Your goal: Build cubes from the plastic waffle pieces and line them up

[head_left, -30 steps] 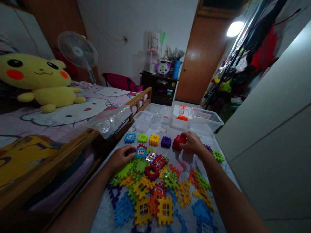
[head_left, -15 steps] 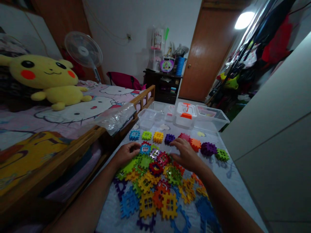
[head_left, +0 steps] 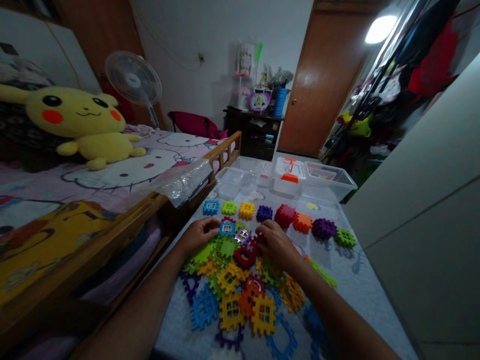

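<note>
My left hand (head_left: pixel 201 235) rests at the left edge of the heap, its fingers loosely bent with a gap between thumb and forefinger. Its fingertips are beside a blue window block (head_left: pixel 227 228). My right hand (head_left: pixel 275 244) reaches down into the heap from the right, fingers closed around a red toothed block (head_left: pixel 253 245) that they mostly hide. Between the hands lie a purple window block (head_left: pixel 242 236) and a dark red block (head_left: pixel 244 257). Nearer to me are yellow window blocks (head_left: pixel 231 311), an orange-red block (head_left: pixel 250 296) and a blue block (head_left: pixel 204 306).
Behind the heap runs a row of sorted stacks, among them yellow (head_left: pixel 246 211), dark purple (head_left: pixel 264 213), red (head_left: pixel 285 215) and green (head_left: pixel 345 238). Clear plastic boxes (head_left: pixel 230 183) stand at the table's far end. A wooden bed rail (head_left: pixel 150 212) borders the left side.
My right hand has moved down and slightly left, from beside the stacks onto a red block in the heap. The red stack shows more fully. My left hand keeps its place by the blue block.
</note>
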Demonstrator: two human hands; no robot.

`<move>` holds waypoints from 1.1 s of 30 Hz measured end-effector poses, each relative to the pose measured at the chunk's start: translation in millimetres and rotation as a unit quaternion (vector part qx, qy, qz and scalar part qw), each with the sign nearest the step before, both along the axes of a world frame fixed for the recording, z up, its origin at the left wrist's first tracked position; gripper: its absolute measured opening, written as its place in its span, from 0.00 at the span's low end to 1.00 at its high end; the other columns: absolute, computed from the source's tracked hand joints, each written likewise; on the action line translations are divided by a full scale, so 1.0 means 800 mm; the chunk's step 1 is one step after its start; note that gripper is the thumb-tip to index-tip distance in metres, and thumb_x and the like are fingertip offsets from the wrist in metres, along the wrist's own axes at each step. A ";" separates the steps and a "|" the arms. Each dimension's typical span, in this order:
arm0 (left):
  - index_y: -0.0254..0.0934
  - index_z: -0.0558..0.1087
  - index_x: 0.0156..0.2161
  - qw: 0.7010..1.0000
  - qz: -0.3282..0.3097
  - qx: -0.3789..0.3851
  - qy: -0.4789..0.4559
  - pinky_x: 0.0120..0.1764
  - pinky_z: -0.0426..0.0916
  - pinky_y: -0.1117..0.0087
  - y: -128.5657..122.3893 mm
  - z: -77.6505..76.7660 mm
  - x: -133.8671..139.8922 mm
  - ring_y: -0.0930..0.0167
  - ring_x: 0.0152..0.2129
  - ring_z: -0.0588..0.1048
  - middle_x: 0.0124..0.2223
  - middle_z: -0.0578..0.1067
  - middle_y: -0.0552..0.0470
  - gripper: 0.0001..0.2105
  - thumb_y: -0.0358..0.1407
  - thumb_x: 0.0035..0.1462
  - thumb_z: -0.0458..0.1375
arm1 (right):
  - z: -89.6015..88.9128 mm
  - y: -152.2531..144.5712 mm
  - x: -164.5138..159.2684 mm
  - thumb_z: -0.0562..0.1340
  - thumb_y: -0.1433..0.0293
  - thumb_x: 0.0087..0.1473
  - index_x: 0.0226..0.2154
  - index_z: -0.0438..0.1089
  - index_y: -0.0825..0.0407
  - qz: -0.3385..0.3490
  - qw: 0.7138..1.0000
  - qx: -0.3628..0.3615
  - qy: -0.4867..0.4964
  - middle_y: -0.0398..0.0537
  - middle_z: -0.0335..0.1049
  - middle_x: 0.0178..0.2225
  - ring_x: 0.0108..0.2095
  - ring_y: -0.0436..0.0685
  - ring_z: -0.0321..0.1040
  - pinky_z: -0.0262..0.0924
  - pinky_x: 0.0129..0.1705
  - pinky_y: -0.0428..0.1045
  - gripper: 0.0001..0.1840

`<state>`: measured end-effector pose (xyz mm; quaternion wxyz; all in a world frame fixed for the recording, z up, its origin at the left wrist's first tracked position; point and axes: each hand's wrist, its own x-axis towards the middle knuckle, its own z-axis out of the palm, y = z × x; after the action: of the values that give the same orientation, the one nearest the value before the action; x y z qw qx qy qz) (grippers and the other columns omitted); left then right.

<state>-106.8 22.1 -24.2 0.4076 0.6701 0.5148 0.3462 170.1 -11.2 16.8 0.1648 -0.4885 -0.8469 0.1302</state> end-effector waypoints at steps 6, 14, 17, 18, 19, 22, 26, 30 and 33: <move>0.37 0.76 0.40 1.000 0.002 0.003 0.011 0.43 0.71 0.64 0.001 -0.001 -0.001 0.63 0.37 0.78 0.39 0.80 0.49 0.17 0.47 0.49 0.60 | 0.023 -0.014 0.027 0.63 0.78 0.51 0.29 0.67 0.50 -0.002 0.993 -0.027 0.114 0.45 0.65 0.37 0.38 0.53 0.64 0.60 0.40 0.47 0.07; 0.36 0.75 0.41 1.000 0.002 0.000 0.018 0.42 0.71 0.64 0.000 0.003 0.002 0.62 0.37 0.77 0.39 0.79 0.48 0.18 0.47 0.50 0.60 | 0.011 -0.027 0.101 0.57 0.75 0.55 0.27 0.63 0.50 -0.120 0.990 0.056 0.049 0.47 0.64 0.32 0.33 0.56 0.63 0.58 0.35 0.49 0.07; 0.36 0.76 0.40 1.000 0.001 -0.003 0.024 0.42 0.71 0.64 0.000 0.004 0.001 0.62 0.37 0.77 0.39 0.79 0.48 0.18 0.48 0.49 0.60 | -0.001 -0.034 0.111 0.58 0.74 0.55 0.29 0.65 0.50 -0.112 0.993 0.028 0.010 0.48 0.64 0.34 0.36 0.57 0.63 0.59 0.37 0.50 0.04; 0.36 0.76 0.40 1.000 0.004 -0.004 0.024 0.42 0.71 0.64 0.000 0.004 0.001 0.62 0.37 0.78 0.39 0.79 0.48 0.19 0.48 0.49 0.60 | -0.002 -0.036 0.112 0.60 0.73 0.54 0.30 0.66 0.50 -0.096 0.995 0.003 0.005 0.48 0.65 0.35 0.36 0.57 0.64 0.60 0.38 0.50 0.02; 0.36 0.76 0.40 1.000 0.007 -0.004 0.024 0.42 0.71 0.65 0.000 0.004 0.001 0.62 0.37 0.78 0.39 0.79 0.48 0.19 0.48 0.49 0.61 | -0.002 -0.039 0.113 0.61 0.71 0.53 0.30 0.67 0.50 -0.078 0.997 -0.023 0.003 0.48 0.65 0.36 0.36 0.57 0.64 0.60 0.38 0.50 0.01; 0.35 0.76 0.41 1.000 0.013 0.002 0.025 0.42 0.71 0.65 0.000 0.003 0.001 0.62 0.38 0.77 0.39 0.79 0.48 0.19 0.48 0.49 0.61 | -0.002 -0.044 0.114 0.63 0.70 0.51 0.31 0.69 0.51 -0.043 0.997 -0.064 -0.001 0.49 0.66 0.39 0.39 0.57 0.64 0.61 0.43 0.51 0.03; 0.35 0.75 0.41 0.999 0.006 -0.001 0.031 0.43 0.71 0.65 0.000 0.002 0.000 0.62 0.38 0.77 0.40 0.79 0.48 0.19 0.48 0.50 0.60 | -0.007 -0.045 0.114 0.63 0.72 0.48 0.34 0.68 0.52 -0.069 0.997 -0.037 -0.019 0.51 0.66 0.40 0.41 0.59 0.62 0.60 0.45 0.54 0.07; 0.35 0.75 0.42 1.000 0.001 -0.006 0.030 0.43 0.71 0.64 0.000 0.001 0.000 0.62 0.38 0.77 0.40 0.79 0.47 0.20 0.48 0.50 0.60 | -0.016 -0.042 0.114 0.60 0.76 0.47 0.36 0.67 0.52 -0.082 0.997 0.000 -0.012 0.52 0.66 0.40 0.41 0.59 0.61 0.60 0.46 0.54 0.10; 0.35 0.75 0.42 0.999 -0.001 -0.005 0.032 0.44 0.70 0.64 0.000 0.003 0.000 0.62 0.39 0.77 0.41 0.79 0.47 0.20 0.48 0.50 0.60 | -0.021 -0.040 0.115 0.61 0.76 0.47 0.37 0.68 0.51 -0.092 0.995 0.029 -0.020 0.54 0.66 0.44 0.45 0.62 0.61 0.58 0.48 0.57 0.12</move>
<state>-106.5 22.0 -22.2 0.3941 0.6795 0.5286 0.3217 262.2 -42.9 -0.4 0.1730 -0.5622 -0.8047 0.0802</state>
